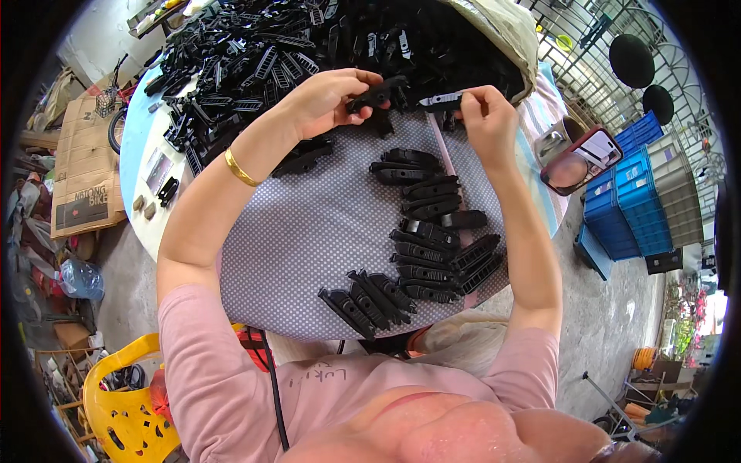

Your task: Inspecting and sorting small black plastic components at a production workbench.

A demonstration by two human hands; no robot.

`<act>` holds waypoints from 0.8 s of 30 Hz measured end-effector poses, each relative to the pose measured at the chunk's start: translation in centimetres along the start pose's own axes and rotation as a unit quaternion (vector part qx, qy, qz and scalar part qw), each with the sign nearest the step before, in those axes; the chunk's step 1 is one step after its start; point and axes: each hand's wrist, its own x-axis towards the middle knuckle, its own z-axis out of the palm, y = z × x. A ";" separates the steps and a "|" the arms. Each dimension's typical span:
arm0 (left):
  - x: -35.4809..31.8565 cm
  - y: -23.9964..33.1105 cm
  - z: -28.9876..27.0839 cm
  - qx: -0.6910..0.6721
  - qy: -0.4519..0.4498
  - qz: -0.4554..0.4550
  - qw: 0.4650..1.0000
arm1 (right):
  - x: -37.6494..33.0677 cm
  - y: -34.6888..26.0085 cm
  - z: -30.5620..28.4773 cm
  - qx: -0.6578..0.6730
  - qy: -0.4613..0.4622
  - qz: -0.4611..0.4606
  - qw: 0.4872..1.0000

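Note:
My left hand (323, 106) is closed on a dark black plastic piece (380, 94) at the near edge of the big pile. My right hand (491, 127) pinches the end of a slim black plastic strip (440, 100) whose upper face shines grey. The strip points left toward the other piece, with a gap between them. Behind both hands lies a large heap of loose black ladder-like straps (266, 65). Rows of black ribbed plastic pieces (426, 253) lie on the dotted tablecloth (309, 231), with a fanned group (367, 302) near the front edge.
A pale sack (519, 38) lies open at the back right of the table. A phone (590, 154) leans by a metal cup (557, 139) at the right edge. Blue crates (621, 204) stand on the floor beyond. At lower left is a yellow chair (127, 409); a cardboard box (85, 170) stands behind.

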 end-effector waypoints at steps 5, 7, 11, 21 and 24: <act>0.3 -1.1 -0.3 -0.022 -0.043 -0.039 0.998 | -0.7 -1.5 0.6 0.253 -0.090 0.138 0.953; 0.2 -1.2 0.4 0.003 -0.059 -0.045 0.997 | -1.3 -1.8 1.2 0.288 -0.152 0.155 0.933; 0.1 -1.9 0.9 0.021 -0.084 -0.029 0.996 | -1.7 -1.8 1.8 0.345 -0.148 0.186 0.908; -0.5 -2.5 1.9 0.240 -0.046 0.117 0.963 | -2.0 -1.8 2.2 0.347 -0.145 0.203 0.904; -1.1 -2.4 2.6 0.365 -0.030 0.229 0.902 | -1.9 -1.5 2.0 0.371 -0.156 0.211 0.891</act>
